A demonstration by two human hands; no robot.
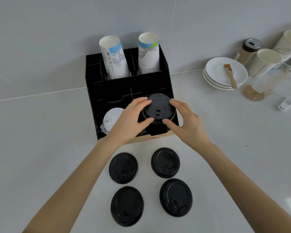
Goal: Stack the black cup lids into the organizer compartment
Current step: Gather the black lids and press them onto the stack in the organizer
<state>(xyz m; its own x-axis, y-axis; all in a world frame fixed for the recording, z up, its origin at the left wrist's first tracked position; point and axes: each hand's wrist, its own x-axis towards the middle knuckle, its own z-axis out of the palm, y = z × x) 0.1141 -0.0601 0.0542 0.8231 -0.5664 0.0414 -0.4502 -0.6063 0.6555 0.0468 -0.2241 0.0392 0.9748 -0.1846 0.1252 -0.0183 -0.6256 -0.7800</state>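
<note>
A black organizer (107,91) stands against the wall. A black cup lid (158,106) sits at the top of its front right compartment. My left hand (131,118) grips that lid from the left and my right hand (186,121) grips it from the right, fingertips on its rim. Several more black lids lie flat on the counter in front of the organizer: one (123,168) at near left, one (165,162) at near right, one (127,206) at lower left, one (175,197) at lower right.
White lids (110,119) fill the organizer's front left compartment. Two printed paper cup stacks (113,58) (148,54) stand in its back slots. To the right are stacked white saucers (213,73) with a brush (230,74), paper cups (265,61), a shaker jar (247,51) and a glass (262,84).
</note>
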